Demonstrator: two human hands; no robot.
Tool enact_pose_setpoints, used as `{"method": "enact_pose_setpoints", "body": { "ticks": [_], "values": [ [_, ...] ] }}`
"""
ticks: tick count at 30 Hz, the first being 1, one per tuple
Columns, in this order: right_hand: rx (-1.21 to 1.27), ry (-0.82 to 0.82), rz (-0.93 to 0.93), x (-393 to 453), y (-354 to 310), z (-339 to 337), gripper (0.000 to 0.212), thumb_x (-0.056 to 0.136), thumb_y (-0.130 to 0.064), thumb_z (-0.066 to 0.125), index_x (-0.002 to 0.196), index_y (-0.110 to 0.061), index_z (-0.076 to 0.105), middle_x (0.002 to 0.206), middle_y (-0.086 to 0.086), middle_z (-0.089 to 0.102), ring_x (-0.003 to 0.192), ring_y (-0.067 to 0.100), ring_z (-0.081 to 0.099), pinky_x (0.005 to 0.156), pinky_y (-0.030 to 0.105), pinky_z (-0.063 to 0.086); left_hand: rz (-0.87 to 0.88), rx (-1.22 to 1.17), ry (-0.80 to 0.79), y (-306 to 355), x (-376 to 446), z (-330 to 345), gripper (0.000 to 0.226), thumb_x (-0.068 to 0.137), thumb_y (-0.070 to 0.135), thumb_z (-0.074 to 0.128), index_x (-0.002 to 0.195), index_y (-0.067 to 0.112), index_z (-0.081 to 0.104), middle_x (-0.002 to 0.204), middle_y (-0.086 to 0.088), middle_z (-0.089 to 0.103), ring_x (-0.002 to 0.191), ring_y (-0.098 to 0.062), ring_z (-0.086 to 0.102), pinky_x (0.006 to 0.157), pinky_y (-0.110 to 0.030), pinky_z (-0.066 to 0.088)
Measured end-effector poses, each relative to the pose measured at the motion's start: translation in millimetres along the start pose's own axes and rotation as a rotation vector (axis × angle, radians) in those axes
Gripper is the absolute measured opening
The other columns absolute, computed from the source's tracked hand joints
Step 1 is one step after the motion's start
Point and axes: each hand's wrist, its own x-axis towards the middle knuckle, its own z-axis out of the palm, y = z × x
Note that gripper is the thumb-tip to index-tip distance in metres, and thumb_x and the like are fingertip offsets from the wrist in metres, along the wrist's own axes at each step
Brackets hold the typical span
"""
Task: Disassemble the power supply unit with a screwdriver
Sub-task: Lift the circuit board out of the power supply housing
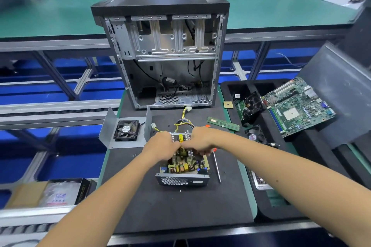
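**Opened power supply unit under both hands, head view.**

The power supply unit (183, 166), cover already off, sat on the dark mat (160, 206) in front of the empty computer case (162, 52), with the removed cover and its fan (126, 129) just to the left. The left hand (160, 143) and right hand (197, 140) met over the far half of the exposed circuit board (181, 165), fingers curled down among the heatsinks and apparently gripping the board assembly; the exact hold was hidden. The screwdriver (216, 166) lay untouched just to the right of the unit. The board was probably light but fragile, with rigid heatsinks and stiff, tethering yellow wires (183, 122); edges or heatsinks looked the safest places to grasp, and the steel tray likely had sharp rims.
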Motion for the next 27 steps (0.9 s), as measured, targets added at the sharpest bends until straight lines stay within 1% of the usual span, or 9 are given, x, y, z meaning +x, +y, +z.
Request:
{"method": "enact_pose_setpoints", "body": {
  "ticks": [2, 5, 8, 11, 14, 17, 22, 25, 27],
  "values": [
    [-0.054, 0.01, -0.036, -1.7, 0.2, -7.7, 0.046, 0.094, -0.037, 0.049, 0.059, -0.008, 0.049, 0.054, 0.007, 0.056, 0.045, 0.021, 0.051, 0.057, 0.025, 0.046, 0.001, 0.024, 0.008, 3.2, 1.1, -5.5, 0.045, 0.087, 0.03, 0.053, 0.052, 0.012, 0.03, 0.048, -0.002, 0.035, 0.043, -0.018, 0.031, 0.043, -0.027, 0.025],
    [-0.077, 0.041, -0.071, -4.2, 5.5, -19.4, 0.044, 0.093, -0.042, 0.052, 0.065, -0.008, 0.054, 0.056, 0.007, 0.056, 0.048, 0.022, 0.049, 0.053, 0.024, 0.043, 0.005, 0.079, 0.046, 9.8, -0.2, -9.9, 0.041, 0.087, 0.031, 0.052, 0.056, 0.013, 0.033, 0.053, -0.001, 0.038, 0.044, -0.017, 0.035, 0.043, -0.027, 0.026],
    [-0.14, -0.174, -0.026, -8.4, 15.3, -27.0, 0.047, 0.093, -0.052, 0.053, 0.077, -0.009, 0.062, 0.07, 0.007, 0.063, 0.064, 0.022, 0.058, 0.067, 0.029, 0.052, 0.007, 0.121, 0.082, 14.4, -4.2, -8.8, 0.034, 0.085, 0.03, 0.05, 0.059, 0.013, 0.035, 0.058, -0.001, 0.043, 0.048, -0.016, 0.04, 0.044, -0.027, 0.029],
    [-0.115, -0.437, 0.03, -7.2, 26.2, -23.8, 0.045, 0.089, -0.056, 0.057, 0.092, -0.011, 0.062, 0.088, 0.007, 0.065, 0.081, 0.022, 0.061, 0.075, 0.03, 0.052, 0.013, 0.107, 0.056, 16.8, -4.5, -10.5, 0.032, 0.084, 0.027, 0.05, 0.059, 0.012, 0.037, 0.057, -0.002, 0.045, 0.048, -0.017, 0.041, 0.045, -0.027, 0.029],
    [-0.077, -0.54, 0.061, -2.2, 36.4, -12.8, 0.033, 0.087, -0.044, 0.066, 0.09, -0.012, 0.059, 0.1, 0.01, 0.065, 0.085, 0.022, 0.062, 0.081, 0.032, 0.053, 0.014, 0.052, 0.015, 16.3, -0.7, -13.6, 0.037, 0.082, 0.024, 0.051, 0.053, 0.011, 0.032, 0.05, -0.002, 0.038, 0.043, -0.018, 0.034, 0.044, -0.024, 0.026],
    [-0.031, -0.574, 0.11, 1.7, 46.4, -2.0, 0.033, 0.088, -0.034, 0.069, 0.101, -0.005, 0.06, 0.104, 0.016, 0.064, 0.087, 0.023, 0.062, 0.084, 0.032, 0.052, 0.004, 0.008, -0.005, 13.2, 2.6, -13.9, 0.04, 0.081, 0.021, 0.052, 0.05, 0.012, 0.027, 0.045, -0.001, 0.031, 0.041, -0.018, 0.026, 0.043, -0.023, 0.021],
    [0.186, -0.583, 0.167, 5.7, 59.9, 8.9, 0.02, 0.089, -0.022, 0.068, 0.087, -0.002, 0.063, 0.09, 0.018, 0.065, 0.077, 0.021, 0.064, 0.079, 0.027, 0.053, 0.005, -0.042, -0.019, 10.3, 6.7, -10.4, 0.046, 0.083, 0.022, 0.052, 0.047, 0.013, 0.025, 0.041, 0.002, 0.025, 0.04, -0.017, 0.022, 0.044, -0.023, 0.019],
    [0.366, -0.595, 0.184, 7.9, 65.9, 15.5, 0.013, 0.091, -0.013, 0.065, 0.083, -0.004, 0.064, 0.087, 0.014, 0.065, 0.079, 0.019, 0.064, 0.079, 0.024, 0.053, 0.01, -0.038, -0.014, 10.1, 7.4, -7.6, 0.046, 0.082, 0.023, 0.052, 0.046, 0.013, 0.025, 0.04, 0.001, 0.025, 0.039, -0.017, 0.022, 0.044, -0.023, 0.02],
    [0.52, -0.587, 0.208, 9.5, 70.9, 18.9, 0.015, 0.092, -0.007, 0.062, 0.077, -0.004, 0.062, 0.078, 0.011, 0.066, 0.081, 0.019, 0.064, 0.08, 0.023, 0.054, 0.013, -0.035, -0.009, 9.8, 7.1, -6.8, 0.046, 0.083, 0.023, 0.052, 0.046, 0.013, 0.026, 0.04, 0.001, 0.025, 0.039, -0.017, 0.022, 0.043, -0.023, 0.02]
  ]
}}
